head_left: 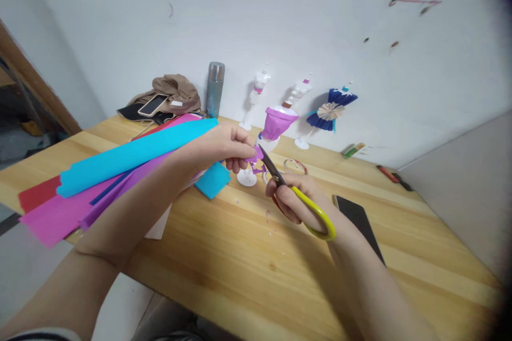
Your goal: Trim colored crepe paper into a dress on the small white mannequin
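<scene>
Between the fingertips of my left hand (232,148) is a small piece of purple paper (256,154). My right hand (298,194) grips scissors (312,210) with yellow handles and dark blades. The blade tips meet the purple piece. Just behind it stands a small white mannequin (247,177) on a round base, wrapped at the top in a purple paper dress (279,122). Three more mini mannequins stand farther back: one with a pink band (258,89), one with a brown band (287,104), and one in a pleated dark blue paper dress (332,109).
Rolled crepe paper (136,152) in several colours lies at the left, near a folded blue piece (213,180). Behind are a brown cloth (176,90), a phone (152,105) and a thermos (215,90). Tape rolls (296,165), a dark flat object (358,221) and a red-black tool (394,177) lie rightward.
</scene>
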A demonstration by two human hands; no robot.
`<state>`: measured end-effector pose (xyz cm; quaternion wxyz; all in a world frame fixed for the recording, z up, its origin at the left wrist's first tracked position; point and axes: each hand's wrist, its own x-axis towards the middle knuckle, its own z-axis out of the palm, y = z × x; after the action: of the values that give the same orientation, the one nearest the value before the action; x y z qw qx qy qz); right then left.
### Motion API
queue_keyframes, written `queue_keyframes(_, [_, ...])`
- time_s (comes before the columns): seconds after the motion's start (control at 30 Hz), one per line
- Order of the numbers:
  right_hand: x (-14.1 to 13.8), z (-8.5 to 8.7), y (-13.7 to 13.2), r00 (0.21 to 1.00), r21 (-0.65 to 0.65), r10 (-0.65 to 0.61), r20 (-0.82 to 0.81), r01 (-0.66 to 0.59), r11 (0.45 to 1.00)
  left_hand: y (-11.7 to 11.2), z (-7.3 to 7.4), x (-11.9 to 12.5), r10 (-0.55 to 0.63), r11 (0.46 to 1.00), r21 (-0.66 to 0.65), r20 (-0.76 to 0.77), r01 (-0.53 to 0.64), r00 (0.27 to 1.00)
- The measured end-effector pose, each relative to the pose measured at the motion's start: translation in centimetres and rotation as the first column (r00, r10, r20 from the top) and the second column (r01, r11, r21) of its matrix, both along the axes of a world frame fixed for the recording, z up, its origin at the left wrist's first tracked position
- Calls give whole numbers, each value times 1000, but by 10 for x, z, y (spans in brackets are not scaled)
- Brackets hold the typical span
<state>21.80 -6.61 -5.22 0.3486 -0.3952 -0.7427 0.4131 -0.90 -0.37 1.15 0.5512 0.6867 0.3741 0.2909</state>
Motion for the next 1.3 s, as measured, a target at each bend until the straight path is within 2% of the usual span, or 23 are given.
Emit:
queue_keyframes(0.5, [0,-1,-1,1000,-6,-6,-25,6,1000,1,-1,-2,8,1000,13,1,-8,1000])
queue_keyframes(0.73, [5,-8,-2,994,-134,35,-107,-49,990,0,1,-2,8,1000,21,-12,-8,1000])
queue_keyframes(0.83, [9,-12,1,963,-269,103,-250,-171,948,-1,1,-2,5,1000,12,-18,-5,1000])
queue_keyframes(0.93, [12,-12,5,912,-436,137,-386,-312,844,-1,1,-4,0,1000,6,9,0,1000])
queue_keyframes(1.03, [14,-10,10,878,-500,154,-454,-394,771,-2,0,-6,26,999,20,47,-26,999])
queue_keyframes(1.17, [13,-8,12,851,-508,140,-507,-426,749,0,-4,-7,-24,998,63,18,23,1000])
queue_keyframes(1.3, [11,-5,11,866,-513,133,-482,-402,758,4,-10,-2,-144,989,-17,51,145,988])
